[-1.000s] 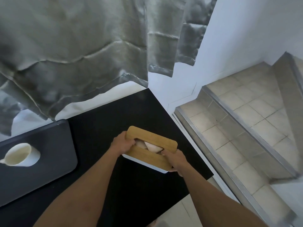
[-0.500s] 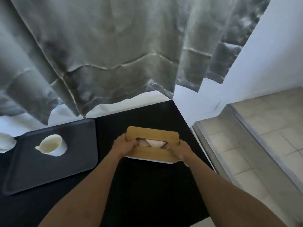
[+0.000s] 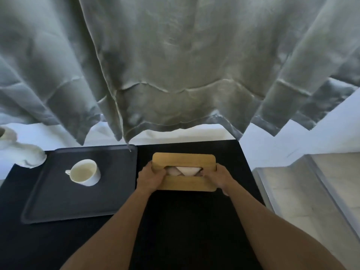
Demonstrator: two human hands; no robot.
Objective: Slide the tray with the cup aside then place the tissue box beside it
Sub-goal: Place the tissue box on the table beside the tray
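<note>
A tissue box (image 3: pixel 184 159) with a bamboo lid and a folded white tissue in its slot sits at the middle back of the black table (image 3: pixel 187 221). My left hand (image 3: pixel 151 178) grips its left end and my right hand (image 3: pixel 219 178) grips its right end. Just left of the box lies a dark grey tray (image 3: pixel 58 207). A white cup (image 3: pixel 85 173) stands on the tray, handle pointing left. A narrow strip of black table separates tray and box.
A grey curtain (image 3: pixel 175 65) hangs behind the table, its hem just above the tray's back edge. A white ceramic piece (image 3: pixel 21 154) stands at the far left. Tiled steps (image 3: pixel 315 191) drop off beyond the table's right edge.
The tissue box, held in both hands, has turned from skewed to square with the table edge and now lies close beside the tray. The view has swung left.
</note>
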